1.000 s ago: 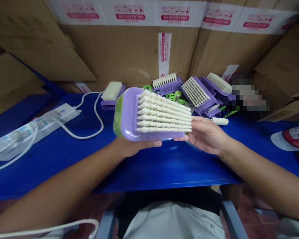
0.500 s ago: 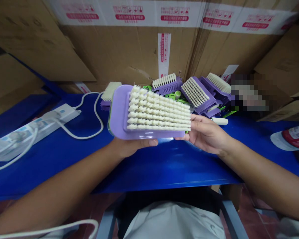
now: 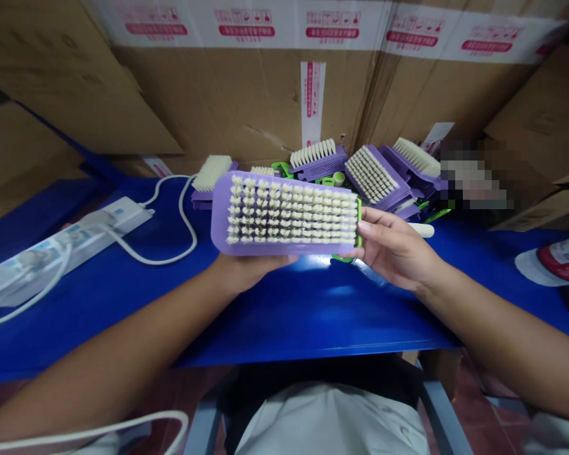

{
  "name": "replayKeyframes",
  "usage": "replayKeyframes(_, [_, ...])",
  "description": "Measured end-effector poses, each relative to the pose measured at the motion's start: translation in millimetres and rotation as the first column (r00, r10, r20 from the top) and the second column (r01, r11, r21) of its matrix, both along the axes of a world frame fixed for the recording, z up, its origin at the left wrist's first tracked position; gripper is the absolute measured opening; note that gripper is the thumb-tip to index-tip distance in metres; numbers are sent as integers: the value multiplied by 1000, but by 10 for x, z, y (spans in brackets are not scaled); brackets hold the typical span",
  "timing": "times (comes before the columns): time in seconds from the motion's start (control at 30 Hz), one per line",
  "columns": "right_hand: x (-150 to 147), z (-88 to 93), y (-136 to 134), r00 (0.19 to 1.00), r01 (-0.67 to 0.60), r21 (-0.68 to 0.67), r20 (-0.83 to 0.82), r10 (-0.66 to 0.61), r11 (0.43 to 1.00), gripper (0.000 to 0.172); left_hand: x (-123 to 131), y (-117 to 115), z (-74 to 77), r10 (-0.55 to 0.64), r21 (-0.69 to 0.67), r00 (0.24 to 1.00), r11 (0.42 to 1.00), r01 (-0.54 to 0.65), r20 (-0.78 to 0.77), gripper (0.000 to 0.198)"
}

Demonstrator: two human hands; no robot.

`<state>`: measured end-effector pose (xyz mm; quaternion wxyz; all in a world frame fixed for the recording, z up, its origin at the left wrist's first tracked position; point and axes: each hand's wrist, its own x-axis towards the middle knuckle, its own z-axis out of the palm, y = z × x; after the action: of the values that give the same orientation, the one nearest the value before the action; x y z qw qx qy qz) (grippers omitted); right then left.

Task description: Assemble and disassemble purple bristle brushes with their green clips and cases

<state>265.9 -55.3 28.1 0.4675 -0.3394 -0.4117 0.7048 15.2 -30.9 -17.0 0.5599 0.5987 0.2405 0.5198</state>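
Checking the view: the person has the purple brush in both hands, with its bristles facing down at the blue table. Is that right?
Not quite. The head view shows the purple scrubbing brush with its bristles facing up toward the camera, not down at the blue table. The rest is right: it is in both the left hand and the right hand.

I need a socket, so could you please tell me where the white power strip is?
In the head view, the white power strip lies on the left of the blue table, left of the person's left hand, its cable looping beside it.
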Motion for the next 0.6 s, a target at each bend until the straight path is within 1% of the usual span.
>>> replayKeyframes(0.07, [-5,2,-1,1000,4,22,11,-4,1000,34,28,14,12,-31,-23,999,999,32,35,49])
replayKeyframes(0.2, [-10,3,-1,999,14,81,30,-16,997,32,73,37,91,-71,-87,988,993,83,136,46])
replayKeyframes(0.33, [-1,0,3,998,33,109,45,-38,993,34,90,64,143,-62,-92,986,993,77,155,40])
replayKeyframes(0.6, [20,7,-2,994,85,101,66,-92,991,37,93,60,201,-48,-112,982,991,70,184,43])
